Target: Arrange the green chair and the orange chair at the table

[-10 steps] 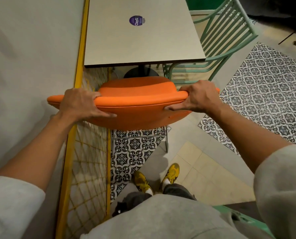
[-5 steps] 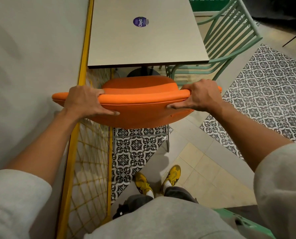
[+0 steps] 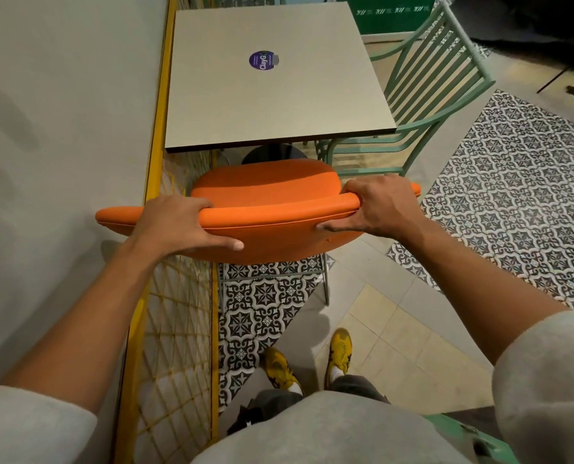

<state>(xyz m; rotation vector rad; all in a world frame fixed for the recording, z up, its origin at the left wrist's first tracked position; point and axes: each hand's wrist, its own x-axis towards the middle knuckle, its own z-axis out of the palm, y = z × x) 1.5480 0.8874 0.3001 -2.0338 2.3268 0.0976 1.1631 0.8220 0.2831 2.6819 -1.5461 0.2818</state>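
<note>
The orange chair [image 3: 269, 195] stands in front of me, its seat facing the near edge of the square beige table [image 3: 269, 95]. My left hand [image 3: 178, 226] grips the left part of its backrest rim, and my right hand [image 3: 379, 205] grips the right part. The front of the seat sits close to the table's edge, above the black table base. The green chair [image 3: 423, 105], a slatted metal one, stands at the table's right side, its seat partly under the tabletop.
A white wall with a yellow metal grid frame [image 3: 165, 329] runs along the left, close to the orange chair. A purple sticker [image 3: 261, 60] marks the tabletop. Patterned floor tiles lie right; my yellow shoes [image 3: 339, 349] stand behind the chair. Another green object [image 3: 473, 440] is at bottom right.
The orange chair has stayed in both hands and barely shifted relative to the table. The view has tilted so more of the tabletop shows.
</note>
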